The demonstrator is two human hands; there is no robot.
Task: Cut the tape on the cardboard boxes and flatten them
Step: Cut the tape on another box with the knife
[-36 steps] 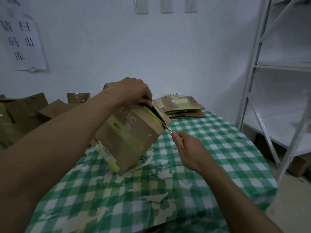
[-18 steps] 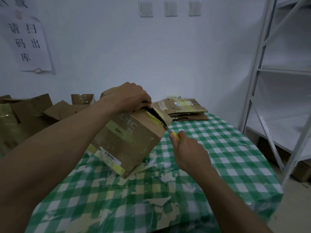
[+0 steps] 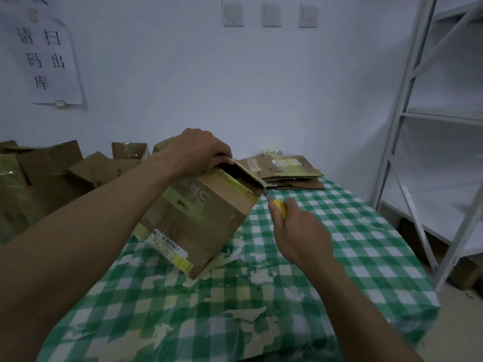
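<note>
Head view: a person is working on a cardboard box [image 3: 203, 218] that is sitting tilted on the table [image 3: 352, 244], with one lower edge touching the checked cloth and the opened top turned up and to the right. The left hand [image 3: 198, 150] is bearing down on the top rear edge, its fingers curled over the flap rim, so this grip is clamped on the box. The right hand [image 3: 300, 231] is wrapped tight round the yellow handle of a knife [image 3: 279, 208]. The blade is pointing up and left, its tip meeting the top right corner where the yellowish tape [image 3: 235, 183] ends.

Key relation: the seam's long axis is running from that corner away toward the left hand, roughly in line with the blade. The box is lying up and left of the right grip, and the right hand is nearer the tape's end.

Judgement: the top seam looks largely parted and the flap is lifting. Risk: a forward stroke would be heading toward the left fingers.

A stack of flattened boxes [image 3: 285, 171] is lying at the table's far edge. More boxes [image 3: 52, 176], not flattened, are piled at left.
</note>
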